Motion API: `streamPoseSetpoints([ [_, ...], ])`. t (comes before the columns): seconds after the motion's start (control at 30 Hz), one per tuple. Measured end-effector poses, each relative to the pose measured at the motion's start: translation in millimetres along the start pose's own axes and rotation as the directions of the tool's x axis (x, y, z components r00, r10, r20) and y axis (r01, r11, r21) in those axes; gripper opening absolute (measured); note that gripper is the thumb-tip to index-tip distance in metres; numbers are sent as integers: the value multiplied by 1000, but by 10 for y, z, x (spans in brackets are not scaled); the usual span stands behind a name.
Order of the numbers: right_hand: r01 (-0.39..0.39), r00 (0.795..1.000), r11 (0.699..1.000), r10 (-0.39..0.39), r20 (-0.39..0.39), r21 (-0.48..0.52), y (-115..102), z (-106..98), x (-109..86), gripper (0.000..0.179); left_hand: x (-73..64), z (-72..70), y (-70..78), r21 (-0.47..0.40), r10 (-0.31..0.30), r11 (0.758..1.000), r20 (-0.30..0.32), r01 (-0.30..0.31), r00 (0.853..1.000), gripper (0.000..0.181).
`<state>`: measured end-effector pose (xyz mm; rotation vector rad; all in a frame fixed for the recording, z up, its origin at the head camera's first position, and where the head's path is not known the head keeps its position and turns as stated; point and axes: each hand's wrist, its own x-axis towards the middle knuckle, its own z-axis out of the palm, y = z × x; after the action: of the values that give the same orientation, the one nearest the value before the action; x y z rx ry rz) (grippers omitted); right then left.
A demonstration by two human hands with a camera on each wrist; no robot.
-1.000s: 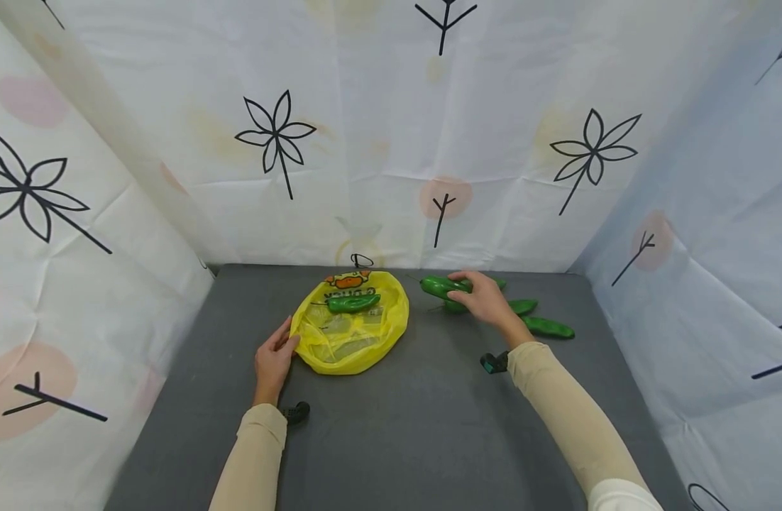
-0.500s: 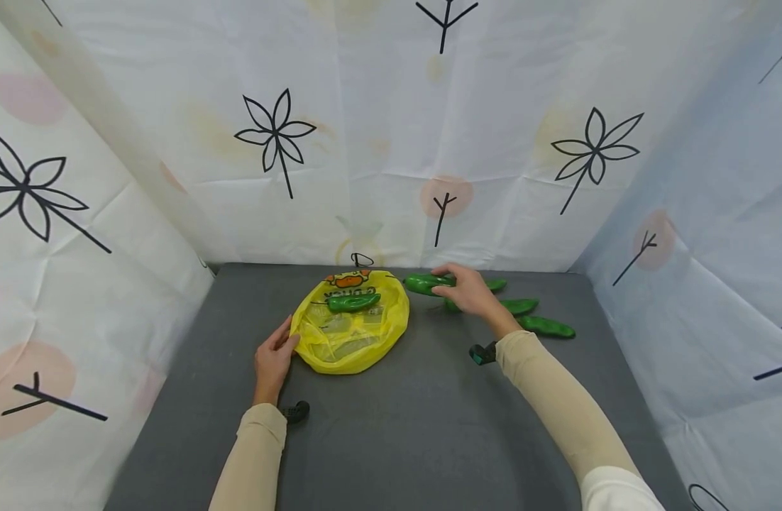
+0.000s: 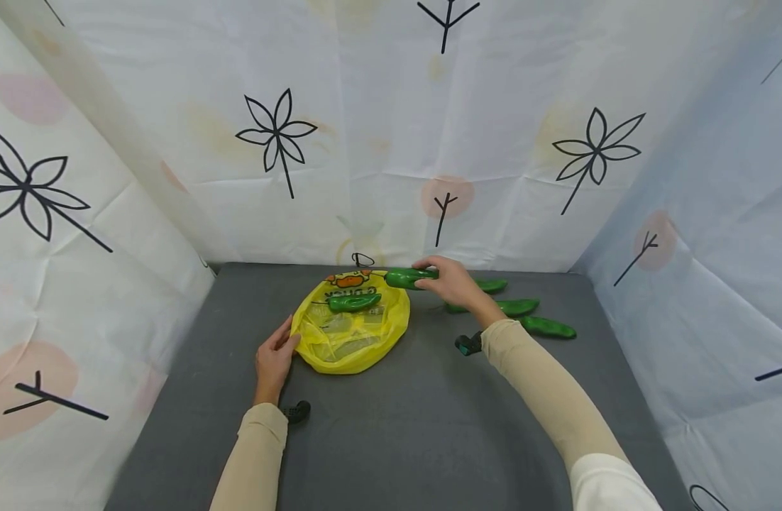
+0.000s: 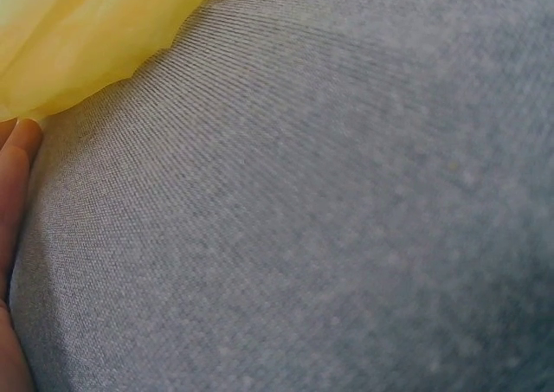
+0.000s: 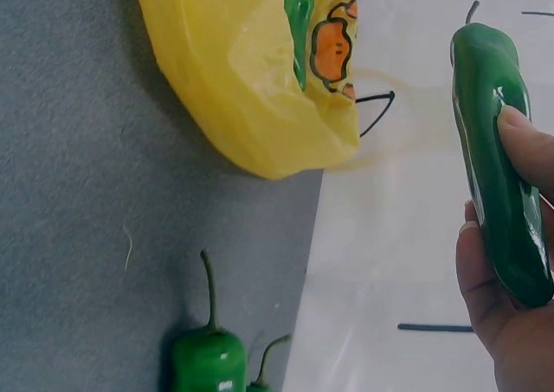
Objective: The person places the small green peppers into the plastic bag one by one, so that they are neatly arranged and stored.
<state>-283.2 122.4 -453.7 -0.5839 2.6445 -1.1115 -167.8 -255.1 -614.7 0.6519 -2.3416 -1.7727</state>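
My right hand (image 3: 453, 282) grips a long glossy green pepper (image 5: 493, 150) between thumb and fingers. It holds the pepper raised at the right back rim of a yellow plastic bag (image 3: 387, 344). The bag lies spread open in a round shape, with a printed cartoon and letters on its far side. Inside it rests another green pepper (image 3: 353, 304), stem pointing left. At the bag's left rim, my left hand (image 3: 274, 362) pinches the edge between thumb and fingers. In the left wrist view only part of those fingers (image 4: 13, 193) shows beside the yellow plastic.
Three more peppers lie on the grey table (image 3: 391, 440) to the right: a back pepper (image 3: 493, 285), a middle pepper (image 3: 519, 307) and a front pepper (image 3: 548, 327). White patterned cloth (image 3: 378, 142) walls in the table at the back and both sides.
My right hand has carried its pepper leftward, away from the other peppers and over to the bag's rim. The left hand and the bag have stayed in place.
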Motion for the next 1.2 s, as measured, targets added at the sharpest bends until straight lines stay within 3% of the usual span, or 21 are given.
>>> streamPoseSetpoints([
  [0.6, 77, 996, 997, -78, 50, 28, -189, 231, 172, 38, 25, 5, -38, -1, 21, 1000, -7, -21, 1000, 47],
  [1.0, 72, 991, 997, -69, 113, -19, -332, 391, 292, 41, 4, -3, -6, 16, 4, 1000, -2, -4, 1000, 48],
  [1.2, 69, 986, 998, -66, 154, -9, -415, 467, 361, 42, -7, 3, -1, 0, 33, 999, -1, -33, 999, 46],
])
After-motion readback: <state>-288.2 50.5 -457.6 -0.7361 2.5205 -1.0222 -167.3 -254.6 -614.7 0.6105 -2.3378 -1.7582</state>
